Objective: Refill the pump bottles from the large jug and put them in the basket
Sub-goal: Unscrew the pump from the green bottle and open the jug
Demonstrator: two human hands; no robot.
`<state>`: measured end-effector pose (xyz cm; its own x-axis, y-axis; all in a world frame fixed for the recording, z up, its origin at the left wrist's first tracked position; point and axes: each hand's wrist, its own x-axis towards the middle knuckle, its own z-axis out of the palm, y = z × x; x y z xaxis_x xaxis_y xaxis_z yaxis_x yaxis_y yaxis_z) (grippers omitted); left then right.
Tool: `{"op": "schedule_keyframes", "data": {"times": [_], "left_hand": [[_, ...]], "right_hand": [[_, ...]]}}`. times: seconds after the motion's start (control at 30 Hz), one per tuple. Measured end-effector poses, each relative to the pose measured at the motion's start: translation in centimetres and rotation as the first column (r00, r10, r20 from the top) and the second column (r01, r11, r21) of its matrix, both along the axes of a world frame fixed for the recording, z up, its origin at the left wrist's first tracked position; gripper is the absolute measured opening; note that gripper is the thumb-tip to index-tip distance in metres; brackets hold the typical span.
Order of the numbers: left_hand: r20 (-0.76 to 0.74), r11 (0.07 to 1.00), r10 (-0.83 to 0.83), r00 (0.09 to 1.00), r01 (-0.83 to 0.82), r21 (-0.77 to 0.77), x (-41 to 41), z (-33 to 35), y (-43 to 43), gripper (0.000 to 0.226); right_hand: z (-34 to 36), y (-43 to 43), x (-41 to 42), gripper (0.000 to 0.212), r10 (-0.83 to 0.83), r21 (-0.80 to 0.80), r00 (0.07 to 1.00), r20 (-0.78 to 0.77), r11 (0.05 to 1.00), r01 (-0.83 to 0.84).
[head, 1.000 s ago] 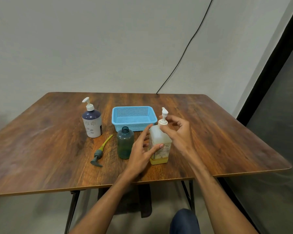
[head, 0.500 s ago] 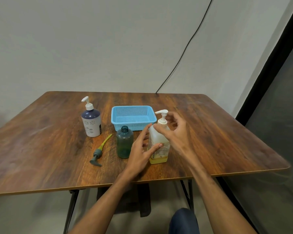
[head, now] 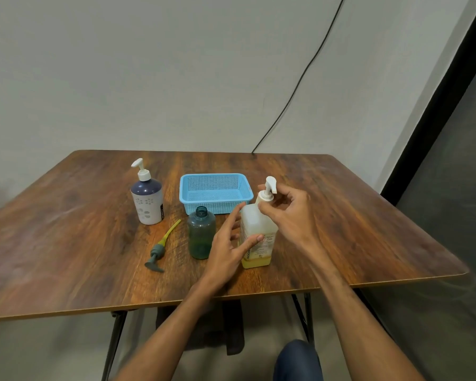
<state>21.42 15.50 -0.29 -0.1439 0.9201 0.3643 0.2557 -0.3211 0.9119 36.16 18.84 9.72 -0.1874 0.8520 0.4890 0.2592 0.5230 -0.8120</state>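
Grip: right hand point(head: 291, 215) pinches pump collar point(head: 265, 198) of large jug point(head: 254, 224); left hand point(head: 228, 248) curls round its body, far fingers hidden behind. Jug upright on surface point(head: 66, 243), thin yellow layer at bottom. Green bottle point(head: 201, 235) just left, uncapped, fill level hard to make out. Blue basket point(head: 215, 176) just behind both.

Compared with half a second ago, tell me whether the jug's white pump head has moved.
Yes. The white pump head, gripped by the right hand, has turned: its spout pointed left at the blue basket, now away from it.
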Motion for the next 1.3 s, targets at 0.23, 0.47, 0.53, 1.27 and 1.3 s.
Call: {"op": "schedule_keyframes", "data": {"times": [0.23,0.47,0.53,1.27,1.3], "left_hand": [[-0.014,1.0,-0.006,1.0,0.006,-0.008,-0.1,0.1,0.0,0.087],[-0.006,1.0,-0.007,1.0,0.007,-0.025,-0.1,0.2,-0.1,0.086],[-0.007,1.0,-0.005,1.0,0.005,-0.029,-0.1,0.2,-0.1,0.084],[-0.022,1.0,0.002,1.0,-0.003,-0.029,0.0,0.4,-0.3,0.085],[-0.025,1.0,0.004,1.0,-0.005,-0.027,0.1,0.4,-0.3,0.084]], "right_hand": [[2.4,-0.2,0.5,0.025,-0.022,0.017,0.991,-0.133,1.0,0.024],[6.0,-1.2,1.4,0.027,-0.02,0.145,0.976,-0.218,0.988,0.053],[6.7,-1.5,1.6,0.028,-0.018,0.164,0.966,-0.26,0.985,0.062],[-2.1,2.6,3.2,0.026,-0.388,0.269,0.914,-0.12,0.874,0.406],[-3.6,2.9,3.3,0.025,-0.412,0.238,0.906,-0.095,0.875,0.422]]}}
